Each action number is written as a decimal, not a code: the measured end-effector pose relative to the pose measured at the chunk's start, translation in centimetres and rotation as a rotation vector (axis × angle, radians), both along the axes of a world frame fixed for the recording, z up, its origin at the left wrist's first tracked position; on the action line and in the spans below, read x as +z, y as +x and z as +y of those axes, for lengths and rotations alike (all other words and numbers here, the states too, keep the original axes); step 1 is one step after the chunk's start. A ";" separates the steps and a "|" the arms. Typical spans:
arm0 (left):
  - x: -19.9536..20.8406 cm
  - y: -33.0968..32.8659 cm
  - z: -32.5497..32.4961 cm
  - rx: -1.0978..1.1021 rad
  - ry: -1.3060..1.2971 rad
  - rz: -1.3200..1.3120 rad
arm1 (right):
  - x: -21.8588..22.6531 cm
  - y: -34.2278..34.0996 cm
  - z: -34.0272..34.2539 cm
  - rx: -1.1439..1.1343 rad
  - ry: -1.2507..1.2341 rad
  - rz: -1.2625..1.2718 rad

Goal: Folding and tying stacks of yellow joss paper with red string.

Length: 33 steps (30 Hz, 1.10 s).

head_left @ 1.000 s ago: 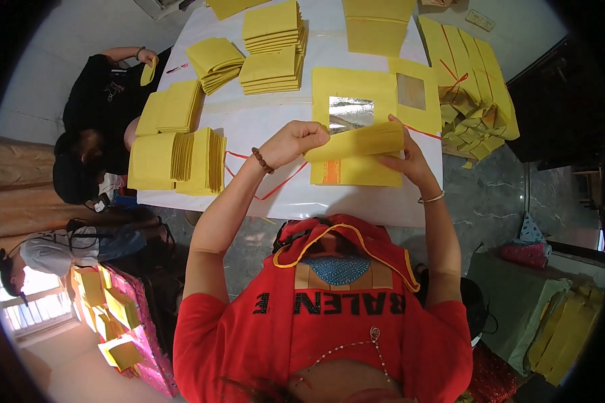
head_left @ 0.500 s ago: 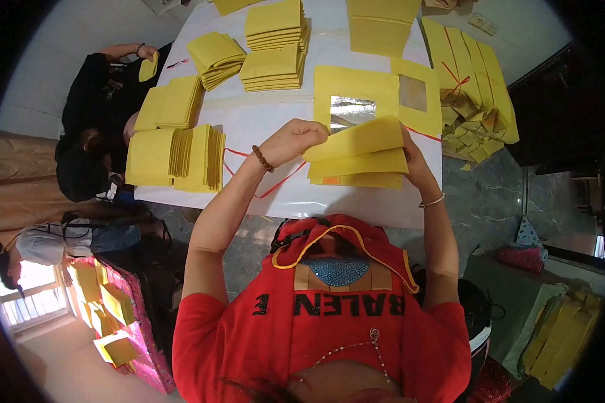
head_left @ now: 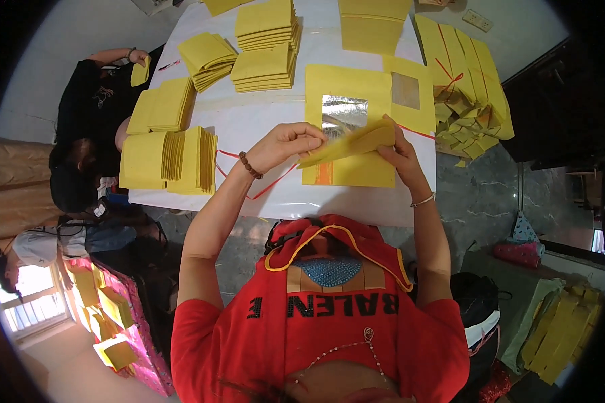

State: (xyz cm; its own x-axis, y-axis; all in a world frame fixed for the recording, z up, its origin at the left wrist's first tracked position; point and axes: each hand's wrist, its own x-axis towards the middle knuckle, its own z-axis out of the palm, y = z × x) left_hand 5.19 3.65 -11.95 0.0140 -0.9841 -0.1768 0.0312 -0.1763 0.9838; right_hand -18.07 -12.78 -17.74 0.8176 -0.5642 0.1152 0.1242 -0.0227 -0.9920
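Note:
Above the white-covered table [head_left: 255, 121], a folded yellow paper sheet [head_left: 353, 144] is held tilted between my two hands. The fingers of my left hand [head_left: 290, 142] pinch its left end. My right hand [head_left: 405, 160] is closed round the right end, thumb on the near side. Beneath lies another yellow sheet [head_left: 363, 173] with a silver foil square [head_left: 344, 111], partly covered by the held one, and an orange-red patch [head_left: 323, 173] near its lower left. A second yellow sheet with a dull greyish square [head_left: 405, 91] lies beside it at the upper right.
Stacks of folded yellow paper [head_left: 264, 67] stand across the table's left and far side. A red ribbon [head_left: 275, 176] lies left of my work. Yellow bundles tied with red [head_left: 460, 67] are at the right. Across the left edge a person in black [head_left: 91, 101] holds a yellow piece.
The folded sheet has turned from lying broad and flat to a narrower, tilted shape, uncovering more of the sheet below. My left fingers have loosened from a fist into a pinch.

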 end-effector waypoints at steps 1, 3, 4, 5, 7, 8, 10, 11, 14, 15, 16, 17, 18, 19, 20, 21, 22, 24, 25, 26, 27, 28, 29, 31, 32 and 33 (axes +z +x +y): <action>-0.1 0.0 0.3 -0.020 -0.025 0.080 | -0.1 0.1 0.1 0.004 -0.001 -0.001; 0.1 -0.3 0.8 -0.037 -0.051 0.160 | -0.3 0.2 0.1 -0.022 0.026 0.000; 0.6 -0.6 1.1 -0.044 -0.197 -0.136 | -0.7 0.1 0.0 -0.023 0.028 0.002; 1.2 -1.0 1.3 -0.050 -0.341 -0.433 | -1.1 0.0 -0.2 -0.036 0.050 0.019; 1.6 -1.7 1.5 -0.059 -0.295 -0.541 | -1.4 0.0 -0.1 -0.045 0.072 0.038; 0.9 -1.8 1.6 -0.005 -0.365 -0.678 | -1.1 0.2 0.1 -0.065 0.125 0.013; -0.6 -2.1 1.5 0.053 -0.435 -0.817 | -1.0 0.4 0.1 -0.083 0.177 -0.013; -1.5 -2.4 1.2 0.164 -0.419 -0.743 | -1.3 0.3 -0.1 -0.062 0.127 0.009; -2.8 -3.0 0.5 0.243 -0.443 -0.791 | -0.8 -0.1 -1.2 0.038 -0.186 0.027; -2.8 -3.0 0.4 0.208 -0.480 -0.914 | -0.5 -0.2 -1.6 0.116 -0.446 0.024; -2.9 -2.9 0.3 0.213 -0.479 -0.917 | -0.2 0.2 -1.2 0.121 -0.448 0.021; -2.9 -2.8 0.4 0.197 -0.476 -0.900 | 0.4 0.6 -0.3 0.030 -0.318 0.047; -2.8 -2.8 0.5 0.181 -0.473 -0.884 | 0.7 0.8 0.2 -0.060 -0.187 0.073; -2.7 -2.6 0.5 0.182 -0.475 -0.885 | 0.9 0.8 0.1 -0.060 -0.189 0.072; -2.6 -2.4 0.5 0.134 -0.486 -0.921 | 1.0 0.7 -0.2 -0.025 -0.304 0.067; -2.4 -2.3 0.5 0.086 -0.496 -0.956 | 1.0 0.6 -0.4 0.011 -0.418 0.061; -2.1 -2.2 0.5 0.088 -0.498 -0.958 | 0.9 0.4 -0.7 0.011 -0.420 0.060; -1.1 -2.1 0.3 -0.003 -0.447 -1.053 | 0.5 0.0 -1.0 0.064 -0.603 0.139; -0.7 -2.0 0.3 0.002 -0.446 -1.054 | 0.9 0.1 -0.8 0.068 -0.604 0.137; -0.2 -1.8 0.2 -0.098 -0.431 -1.147 | 1.4 0.1 -0.8 0.078 -0.629 0.183; 0.1 -1.7 0.1 -0.200 -0.413 -1.237 | 1.9 0.1 -0.7 0.087 -0.654 0.229; 0.3 -1.5 0.0 -0.196 -0.413 -1.239 | 2.4 0.2 -0.6 0.090 -0.656 0.227; 0.4 -1.2 0.0 -0.243 -0.435 -1.271 | 2.9 0.2 -0.6 0.107 -0.681 0.271; 0.0 -0.5 -0.3 -0.283 -0.453 -1.304 | 3.5 0.4 -0.7 0.131 -0.707 0.312; -0.8 0.1 -0.4 -0.297 -0.443 -1.237 | 3.7 0.4 -0.9 0.157 -0.717 0.320; -1.4 0.9 -0.6 -0.309 -0.430 -1.170 | 3.8 0.5 -1.2 0.187 -0.727 0.327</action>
State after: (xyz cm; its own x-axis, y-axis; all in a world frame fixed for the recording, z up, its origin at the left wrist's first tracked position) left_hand 6.04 3.06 -13.36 -0.2927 -0.9490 0.1173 -0.8710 0.3153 0.3768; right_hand -17.58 -13.94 -13.95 0.9464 -0.2917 0.1389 -0.1039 -0.6819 -0.7240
